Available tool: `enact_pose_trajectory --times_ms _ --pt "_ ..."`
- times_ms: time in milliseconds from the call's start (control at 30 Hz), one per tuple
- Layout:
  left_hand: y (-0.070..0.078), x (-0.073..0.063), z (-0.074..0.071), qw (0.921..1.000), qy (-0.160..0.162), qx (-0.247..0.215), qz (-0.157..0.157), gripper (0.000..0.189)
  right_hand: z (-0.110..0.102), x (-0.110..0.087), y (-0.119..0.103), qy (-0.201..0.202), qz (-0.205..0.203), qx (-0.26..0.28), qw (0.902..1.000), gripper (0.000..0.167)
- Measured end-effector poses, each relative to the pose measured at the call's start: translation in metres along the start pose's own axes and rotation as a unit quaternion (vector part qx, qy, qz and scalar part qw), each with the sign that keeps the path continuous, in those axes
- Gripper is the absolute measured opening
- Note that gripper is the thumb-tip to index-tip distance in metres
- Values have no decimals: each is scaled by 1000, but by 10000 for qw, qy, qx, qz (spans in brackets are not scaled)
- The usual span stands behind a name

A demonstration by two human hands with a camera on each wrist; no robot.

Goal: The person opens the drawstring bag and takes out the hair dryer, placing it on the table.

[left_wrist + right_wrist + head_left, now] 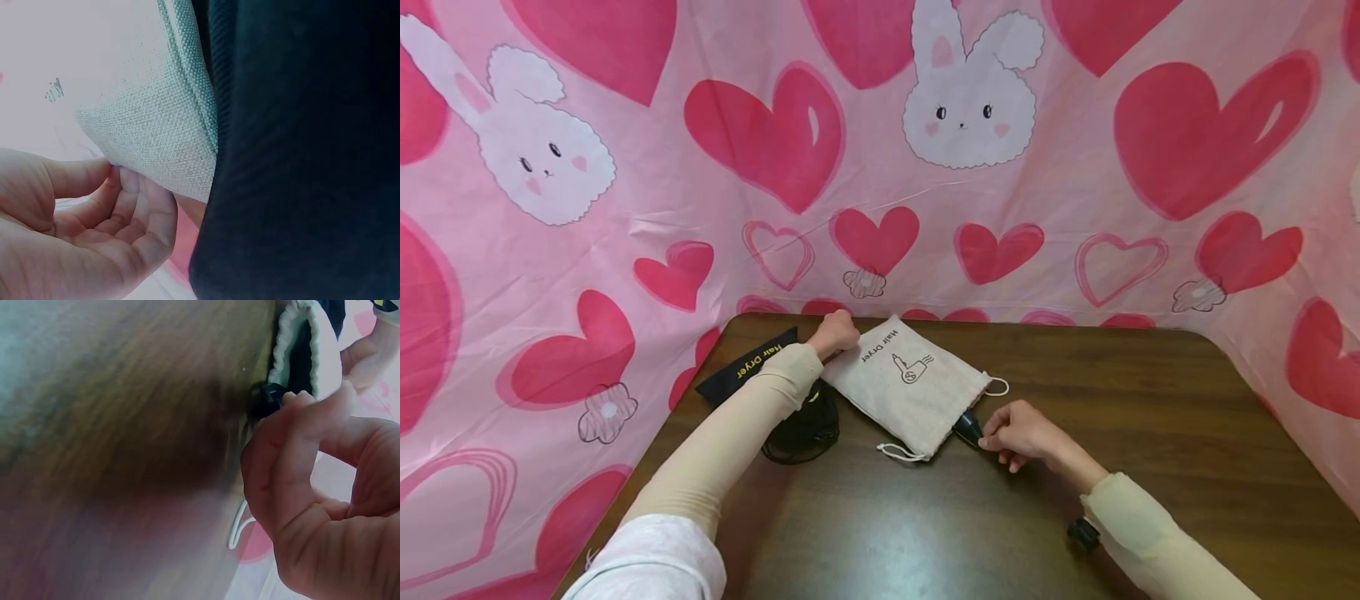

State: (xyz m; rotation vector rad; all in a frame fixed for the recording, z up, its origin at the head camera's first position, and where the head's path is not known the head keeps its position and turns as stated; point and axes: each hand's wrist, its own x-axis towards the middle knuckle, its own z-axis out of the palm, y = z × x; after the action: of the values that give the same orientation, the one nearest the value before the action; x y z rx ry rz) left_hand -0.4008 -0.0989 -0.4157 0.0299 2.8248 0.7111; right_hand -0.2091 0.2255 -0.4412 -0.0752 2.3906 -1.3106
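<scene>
Recording a pale cloth bag (906, 387) as lying on the table (1135, 392), between the two hands, printed face up. Tracing its long axis as a slant, running from the closed end at far left to the mouth at near right. Finding that mouth facing the right hand (1021, 429), with a black object (968, 427) sticking out. Judging this slant, from closed end through mouth to right fingertips, as the relation governing the handling; reading the object's visible length as roughly following the same line.

Recording the right hand as lying nearer to the object, just outside the mouth; pinching the outer end between thumb and fingertips, not gripping the bag itself. Recording the left hand (835, 333) as working at the opposite, closed end; pinching the cloth edge between thumb and fingers, as showing in the left wrist view. Finding neither hand released.

Observing the gathered mouth gaping in the right wrist view; being unable to tell the length of object hidden inside. Noting also a black bag (730, 383), bearing yellow lettering, lying left of the pale one and partly disappearing behind the left forearm.
</scene>
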Motion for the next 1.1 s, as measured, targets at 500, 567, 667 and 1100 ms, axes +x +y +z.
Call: enact_pose_trajectory --times_ms 500,567,667,1100 --pt "6 -19 0 9999 38 -88 -46 23 8 13 -8 363 -149 -611 9974 26" --pt "6 -19 0 9999 19 -104 -37 23 9 14 -8 408 -168 -730 9964 27" --pt "6 -18 -1 9998 -17 -163 -66 24 9 15 -9 434 -165 -843 9954 27" --pt "8 -17 -3 9999 35 -102 -93 34 8 14 -14 200 -67 291 9994 24"
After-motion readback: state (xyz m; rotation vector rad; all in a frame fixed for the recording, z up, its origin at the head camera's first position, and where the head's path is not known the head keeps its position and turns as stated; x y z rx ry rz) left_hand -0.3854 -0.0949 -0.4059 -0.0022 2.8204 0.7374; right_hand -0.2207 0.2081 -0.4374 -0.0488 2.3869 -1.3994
